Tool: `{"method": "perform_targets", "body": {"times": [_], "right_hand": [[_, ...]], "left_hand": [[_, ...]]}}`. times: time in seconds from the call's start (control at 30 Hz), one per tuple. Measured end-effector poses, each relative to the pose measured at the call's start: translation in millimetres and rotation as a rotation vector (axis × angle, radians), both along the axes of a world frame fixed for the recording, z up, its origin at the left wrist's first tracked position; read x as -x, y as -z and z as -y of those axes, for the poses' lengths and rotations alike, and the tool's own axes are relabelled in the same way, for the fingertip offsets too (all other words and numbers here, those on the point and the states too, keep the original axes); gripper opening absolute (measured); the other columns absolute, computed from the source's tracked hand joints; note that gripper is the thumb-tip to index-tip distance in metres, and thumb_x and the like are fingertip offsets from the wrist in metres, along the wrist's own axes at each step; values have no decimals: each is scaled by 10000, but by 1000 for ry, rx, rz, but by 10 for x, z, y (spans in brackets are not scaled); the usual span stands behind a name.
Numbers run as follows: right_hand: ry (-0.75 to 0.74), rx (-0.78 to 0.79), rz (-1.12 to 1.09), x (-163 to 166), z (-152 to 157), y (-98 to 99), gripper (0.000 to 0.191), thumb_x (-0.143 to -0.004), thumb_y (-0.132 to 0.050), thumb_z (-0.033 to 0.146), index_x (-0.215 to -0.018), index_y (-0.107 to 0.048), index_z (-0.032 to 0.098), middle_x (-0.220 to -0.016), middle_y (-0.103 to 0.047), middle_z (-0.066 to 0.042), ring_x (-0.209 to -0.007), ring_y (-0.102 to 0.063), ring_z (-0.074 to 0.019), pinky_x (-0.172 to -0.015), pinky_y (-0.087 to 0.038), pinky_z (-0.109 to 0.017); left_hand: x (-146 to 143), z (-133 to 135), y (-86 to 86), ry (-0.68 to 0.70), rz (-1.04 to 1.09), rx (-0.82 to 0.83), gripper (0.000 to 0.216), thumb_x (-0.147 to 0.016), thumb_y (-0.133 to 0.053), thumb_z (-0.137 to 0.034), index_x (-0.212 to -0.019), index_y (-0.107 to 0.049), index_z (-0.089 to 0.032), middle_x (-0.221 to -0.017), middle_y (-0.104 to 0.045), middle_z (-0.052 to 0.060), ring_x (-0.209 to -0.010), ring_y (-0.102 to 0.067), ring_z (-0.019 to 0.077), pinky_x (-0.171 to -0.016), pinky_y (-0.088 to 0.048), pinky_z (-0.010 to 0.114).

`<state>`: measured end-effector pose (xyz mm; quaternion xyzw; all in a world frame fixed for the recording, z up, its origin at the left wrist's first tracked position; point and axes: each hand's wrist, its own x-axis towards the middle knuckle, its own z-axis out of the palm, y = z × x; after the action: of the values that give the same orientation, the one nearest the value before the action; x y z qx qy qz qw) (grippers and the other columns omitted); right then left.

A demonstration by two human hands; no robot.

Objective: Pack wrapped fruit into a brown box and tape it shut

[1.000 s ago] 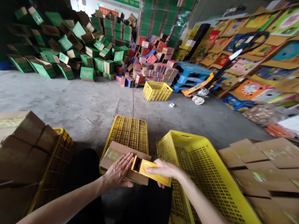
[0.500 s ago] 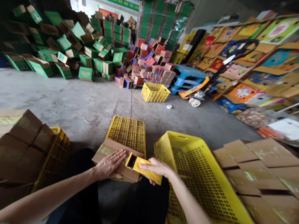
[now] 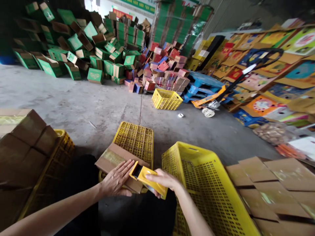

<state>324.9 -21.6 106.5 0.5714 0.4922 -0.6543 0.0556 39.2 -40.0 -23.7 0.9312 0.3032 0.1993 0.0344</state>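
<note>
A brown cardboard box [image 3: 110,156] with a strip of tape along its top lies across the near end of an upturned yellow crate [image 3: 134,137]. On top of the box rests my left hand [image 3: 119,178], flat, with its fingers stretched out. My right hand [image 3: 162,182] is wrapped around a yellow tape dispenser [image 3: 149,175]. The dispenser's front end is at the box's top, close to the left fingertips. Part of the box is hidden under the hand and dispenser.
A large yellow crate [image 3: 197,150] stands to the right, beside several stacked cardboard boxes [image 3: 268,183]. More boxes [image 3: 19,144] sit at the left. Further off are another yellow crate [image 3: 167,99], a pallet jack [image 3: 211,101], and piles of green boxes [image 3: 94,75].
The dispenser and my right hand have shifted slightly left and down, and the box has moved a little left. The whole view has turned slightly.
</note>
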Motion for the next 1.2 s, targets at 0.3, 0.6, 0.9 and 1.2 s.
{"method": "perform_targets", "body": {"times": [0.3,0.6,0.9,1.2], "right_hand": [[-4,11,5,-113,88,19,509,-916,-590,691,-1012,-599,191,-602,-721,-22,-525,-709,-200,-519,-533,-245],[39,-3,2,-135,115,80,574,-834,-625,757,-931,-590,193,-583,-703,-20,-477,-671,-183,-476,-508,-246],[39,32,49,-116,94,99,564,-857,-614,758,-973,-587,207,-619,-724,-14,-514,-695,-186,-497,-501,-236],[111,7,123,-386,305,93,623,-792,-619,799,-1006,-508,224,-583,-700,-3,-510,-693,-199,-489,-474,-239]], "left_hand": [[58,-107,-47,18,-9,58,1164,-905,-376,-884,-1699,3,-121,-1726,-266,173,-1583,-304,351,-1297,-234,484],[-10,-72,-38,17,43,108,1169,-910,-415,-870,-1700,22,-127,-1729,-249,186,-1589,-287,367,-1294,-252,501],[-137,-23,-40,21,36,116,1203,-886,-380,-906,-1697,32,-120,-1738,-242,157,-1584,-298,360,-1289,-255,482],[-130,-40,53,20,29,108,1221,-884,-417,-896,-1694,39,-104,-1728,-241,198,-1580,-302,373,-1291,-238,495]]}}
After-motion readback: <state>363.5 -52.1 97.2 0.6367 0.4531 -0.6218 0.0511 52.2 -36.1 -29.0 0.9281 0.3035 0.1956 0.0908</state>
